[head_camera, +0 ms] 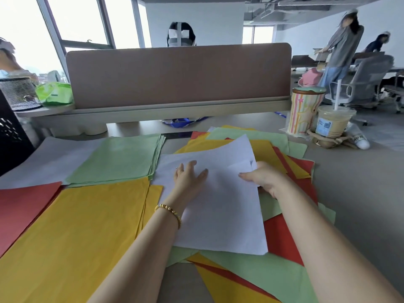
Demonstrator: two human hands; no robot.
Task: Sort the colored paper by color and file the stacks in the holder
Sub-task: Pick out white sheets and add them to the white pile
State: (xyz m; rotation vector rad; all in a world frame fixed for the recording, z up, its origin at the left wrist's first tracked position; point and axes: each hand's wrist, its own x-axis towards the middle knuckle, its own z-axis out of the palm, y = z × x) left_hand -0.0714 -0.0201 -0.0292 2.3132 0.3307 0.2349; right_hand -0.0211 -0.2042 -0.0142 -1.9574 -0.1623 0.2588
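I see the left hand lying flat with fingers spread on the white sheet, which tops the mixed paper pile. The right hand pinches that sheet's right edge. Sorted green stack, yellow stack and red stack lie left on the desk.

Both hands on white sheet, left hand flat, right hand pinching edge
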